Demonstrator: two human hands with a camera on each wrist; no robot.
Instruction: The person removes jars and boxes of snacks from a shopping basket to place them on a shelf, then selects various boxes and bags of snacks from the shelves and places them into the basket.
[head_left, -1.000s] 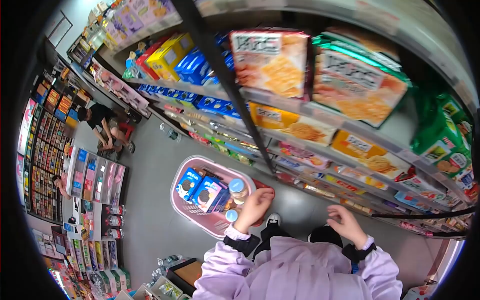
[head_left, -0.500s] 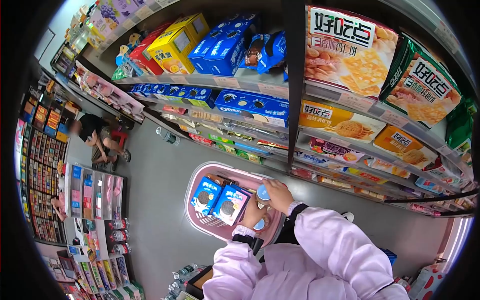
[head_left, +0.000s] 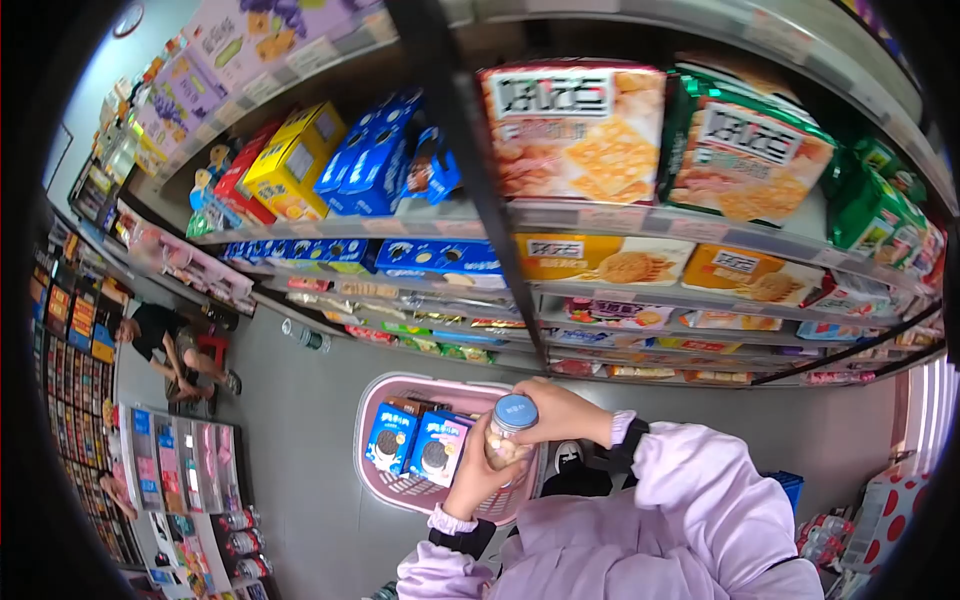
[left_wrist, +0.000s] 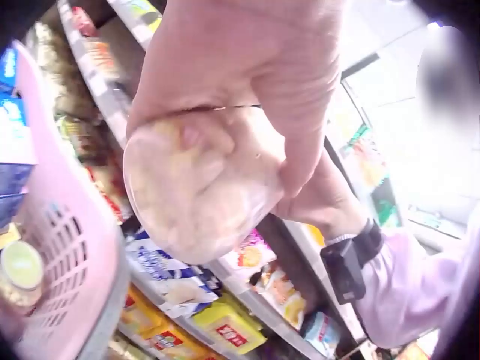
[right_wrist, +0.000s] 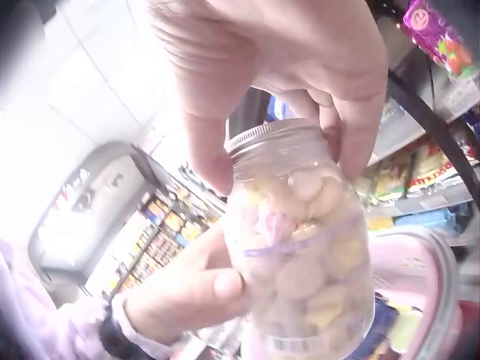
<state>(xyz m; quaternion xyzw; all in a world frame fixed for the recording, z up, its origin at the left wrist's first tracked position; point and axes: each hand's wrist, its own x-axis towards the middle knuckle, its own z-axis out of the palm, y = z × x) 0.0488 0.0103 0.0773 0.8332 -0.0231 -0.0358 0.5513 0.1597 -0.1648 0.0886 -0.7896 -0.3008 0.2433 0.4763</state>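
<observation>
Head view: blue biscuit boxes (head_left: 392, 442) sit in a pink basket (head_left: 363, 440) just left of the left hand (head_left: 480, 482), which curls round the lower body of a filled clear jar (head_left: 506, 448). The jar is between both hands; the right hand (head_left: 567, 413) grips it near the blue lid (head_left: 516, 411). I'd judge it stiff, smooth, slightly slippery, somewhat weighty; body and neck offer the surest hold.

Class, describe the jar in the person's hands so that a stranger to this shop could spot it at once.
Find the tall snack shelves, then the pink basket beside them. Close to that, the left hand and right hand hold a clear jar with a blue lid and pale, roundish pieces inside. The blue boxes and a second jar sit in the basket; only this jar is held.
</observation>
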